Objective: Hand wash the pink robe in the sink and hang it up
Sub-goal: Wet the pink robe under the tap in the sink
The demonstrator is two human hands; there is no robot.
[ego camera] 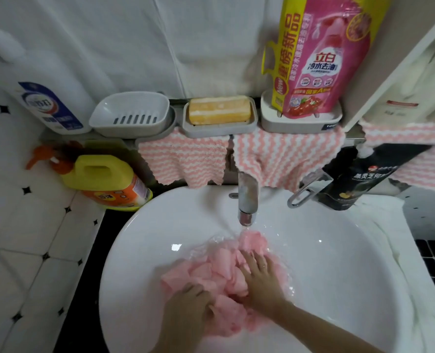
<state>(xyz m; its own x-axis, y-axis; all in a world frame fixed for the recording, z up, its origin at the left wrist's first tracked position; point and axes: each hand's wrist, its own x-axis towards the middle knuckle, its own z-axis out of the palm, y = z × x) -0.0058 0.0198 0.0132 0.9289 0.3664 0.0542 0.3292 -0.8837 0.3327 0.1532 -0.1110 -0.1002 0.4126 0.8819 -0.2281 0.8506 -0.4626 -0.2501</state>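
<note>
Head view: two hands wash one pink robe (pixel 211 272) in one white sink (pixel 124 250).
Robe wet, crumpled, bunched mid-basin toward the near edge. Left hand (pixel 188 300) grips a fold; right hand (pixel 262 276) presses flat, fingers spread. One faucet (pixel 248 200) runs above.

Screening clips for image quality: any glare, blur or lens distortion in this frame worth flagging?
Head view: wide-angle distortion bows the tiled wall; small glare spots on the sink; the faucet looks soft; the pink robe, left hand and right hand are slightly blurred but readable.
</note>
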